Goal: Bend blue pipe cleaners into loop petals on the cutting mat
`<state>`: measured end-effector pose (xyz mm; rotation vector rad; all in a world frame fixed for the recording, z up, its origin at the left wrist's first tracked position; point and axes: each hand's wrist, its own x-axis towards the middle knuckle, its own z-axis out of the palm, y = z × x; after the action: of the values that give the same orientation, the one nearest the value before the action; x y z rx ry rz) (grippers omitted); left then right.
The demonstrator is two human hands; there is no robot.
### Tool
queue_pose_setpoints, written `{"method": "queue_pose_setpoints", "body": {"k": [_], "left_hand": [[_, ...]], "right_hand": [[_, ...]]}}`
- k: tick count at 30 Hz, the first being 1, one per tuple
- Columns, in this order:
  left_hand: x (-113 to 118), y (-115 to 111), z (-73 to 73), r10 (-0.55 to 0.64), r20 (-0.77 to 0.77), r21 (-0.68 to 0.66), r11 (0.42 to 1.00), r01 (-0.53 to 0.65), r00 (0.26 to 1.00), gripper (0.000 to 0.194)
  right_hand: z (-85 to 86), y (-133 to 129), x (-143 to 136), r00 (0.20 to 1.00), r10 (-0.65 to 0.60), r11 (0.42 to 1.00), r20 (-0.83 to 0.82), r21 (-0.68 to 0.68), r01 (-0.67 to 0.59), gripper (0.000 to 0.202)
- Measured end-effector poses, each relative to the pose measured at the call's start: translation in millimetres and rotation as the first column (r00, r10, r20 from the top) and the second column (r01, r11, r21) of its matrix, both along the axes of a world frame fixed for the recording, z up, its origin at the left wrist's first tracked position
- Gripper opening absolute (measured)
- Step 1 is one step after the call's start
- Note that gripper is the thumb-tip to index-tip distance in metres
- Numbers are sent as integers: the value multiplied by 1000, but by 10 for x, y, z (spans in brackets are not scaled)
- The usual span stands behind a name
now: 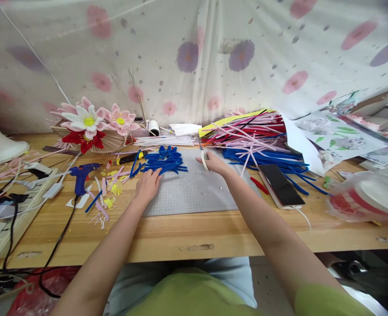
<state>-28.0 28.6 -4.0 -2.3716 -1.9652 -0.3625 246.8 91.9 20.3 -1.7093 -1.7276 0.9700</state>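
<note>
My right hand (216, 164) is closed round the white-handled scissors (204, 160), whose blades point away from me over the far part of the grey cutting mat (187, 197). At the mat's left side, my left hand (147, 188) rests with fingers stretched out against the near edge of a pile of blue pipe cleaners (167, 163). Some of these are bent into loops at the back of the pile. A bundle of longer blue pipe cleaners (269, 161) lies beyond my right hand, below pink and red pipe cleaners (246, 129).
Left of the mat lie pipe-cleaner scraps (110, 188), a cutter knife (131, 157) and a blue glue gun (81, 175) with its cord. Pipe-cleaner flowers (88, 120) stand behind. To the right are a phone (281, 184), red tweezers-like tool (259, 185) and a bagged tub (368, 197).
</note>
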Motion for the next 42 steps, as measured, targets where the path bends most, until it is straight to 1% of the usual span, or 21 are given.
{"method": "queue_pose_setpoints", "body": {"k": [1,2,3,4,5,7,8,10,12,15,17,19,21,23,25,29,33,35,38,40,42], "left_hand": [[-4,24,3,-23,-9,32,999,23,1000,44],[1,44,0,-32,-7,70,997,32,999,49],[16,57,-8,-29,8,113,993,28,1000,53],[36,64,-21,-24,34,153,988,18,999,55],[62,64,-39,-28,67,176,984,16,997,53],[116,53,-82,-81,130,154,986,60,988,44],[143,47,-104,-124,151,123,987,106,981,42],[191,47,-142,-201,170,66,979,193,965,44],[233,70,-164,-226,157,59,974,220,961,50],[284,126,-169,-209,125,108,975,196,970,54],[302,161,-165,-167,127,167,975,145,978,52],[306,196,-168,-100,143,232,970,65,985,51],[303,236,-182,-57,144,259,966,18,988,54],[301,278,-201,-62,119,223,974,34,991,56],[305,302,-211,-79,94,158,985,63,992,52],[325,236,-164,-55,76,126,991,45,996,44],[329,94,-101,-41,92,120,992,30,995,56],[317,77,-98,-59,107,122,991,46,992,63],[284,175,-90,-142,73,76,988,136,987,70],[268,303,-45,-200,14,-14,980,200,980,74],[269,434,31,-205,-32,-128,971,200,978,80]], "right_hand": [[-58,6,47,978,-94,995,188,61,84,43],[-129,5,85,931,-161,984,327,130,124,40],[-208,-1,112,884,-207,972,419,193,136,37],[-292,-11,132,849,-234,961,473,247,127,37],[-376,-22,145,831,-262,943,491,313,112,38],[-520,-40,159,822,-322,898,470,428,106,40],[-572,-46,162,824,-345,880,450,461,116,41],[-631,-48,165,830,-364,863,422,489,130,41],[-639,-46,167,839,-357,867,412,479,134,41],[-608,-48,172,856,-346,879,385,452,152,42],[-587,-51,172,869,-343,883,358,438,168,43],[-574,-52,167,878,-345,881,330,438,182,43],[-569,-51,156,886,-344,877,310,442,186,42],[-567,-50,146,895,-330,880,299,440,177,40],[-567,-52,142,903,-313,886,294,432,166,39],[-568,-56,147,914,-290,897,284,415,155,38],[-569,-61,153,917,-306,888,256,425,178,38],[-568,-66,159,919,-315,884,237,426,194,38],[-562,-78,176,929,-295,893,223,411,185,39],[-550,-84,185,935,-278,900,221,401,172,39],[-535,-88,190,936,-272,904,223,393,169,38]]}}
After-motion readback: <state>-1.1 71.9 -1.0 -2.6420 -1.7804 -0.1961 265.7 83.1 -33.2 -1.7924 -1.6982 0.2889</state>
